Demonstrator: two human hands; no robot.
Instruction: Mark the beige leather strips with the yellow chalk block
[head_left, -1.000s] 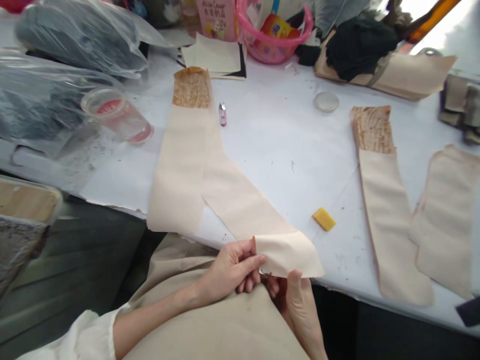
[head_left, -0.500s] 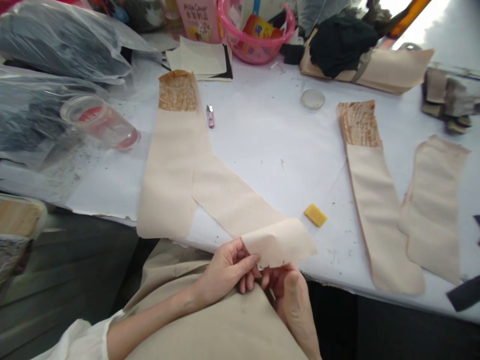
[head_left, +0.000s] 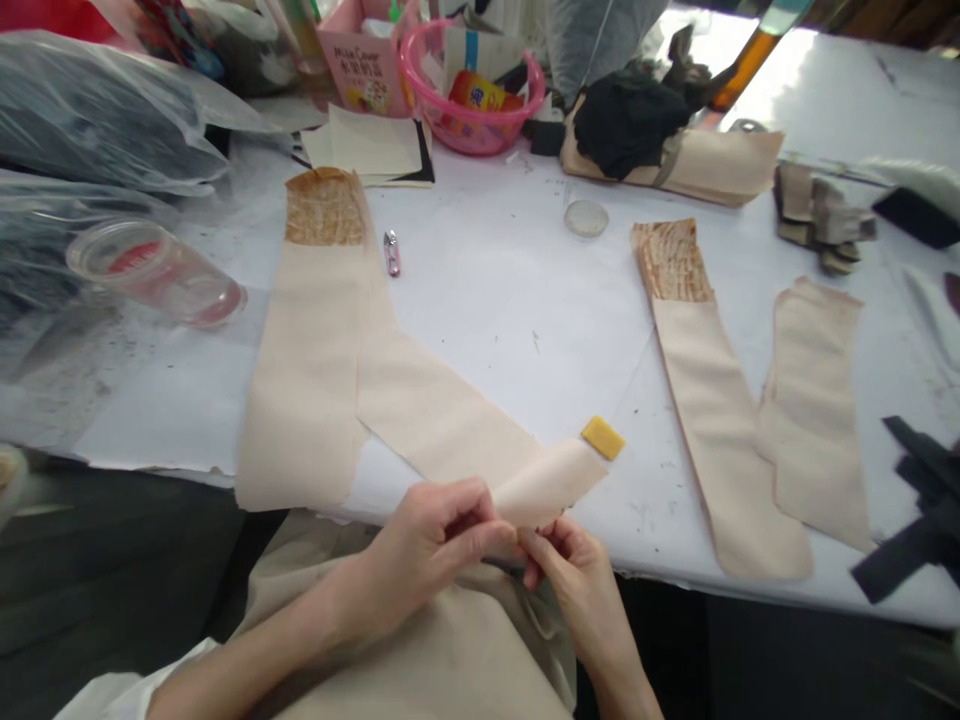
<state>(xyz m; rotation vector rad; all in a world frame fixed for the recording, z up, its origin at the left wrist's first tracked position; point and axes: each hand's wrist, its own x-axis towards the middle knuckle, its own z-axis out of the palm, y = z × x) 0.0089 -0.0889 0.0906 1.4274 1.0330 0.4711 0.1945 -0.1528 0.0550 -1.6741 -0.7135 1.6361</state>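
Observation:
A long beige strip of leather-like sheet (head_left: 442, 400) runs across the table to the front edge, where its near end curls up. My left hand (head_left: 442, 530) pinches the curled edge between thumb and fingers. Just beside it, my right hand (head_left: 574, 560) has its thumb and fingertips closed on the same edge, nearly touching the left thumb. What lies exactly between the fingertips is too small to make out. A yellow block (head_left: 602, 438) lies against the strip's curled end. To the left is a stack of beige pieces (head_left: 307, 380) with a brown, glue-like patch at the far end.
Pink-handled thread snips (head_left: 392, 254) lie beyond the strip. A tipped clear cup (head_left: 161, 275) and plastic bags (head_left: 97, 120) are at left. Further back stands a pink basket (head_left: 472, 130). More beige pieces (head_left: 720, 430) and black strips (head_left: 911, 520) lie at right.
My right hand has turned from palm up to a pinch with the thumb on top. The strip's end has curled lower and towards the yellow block. The whole view has shifted slightly.

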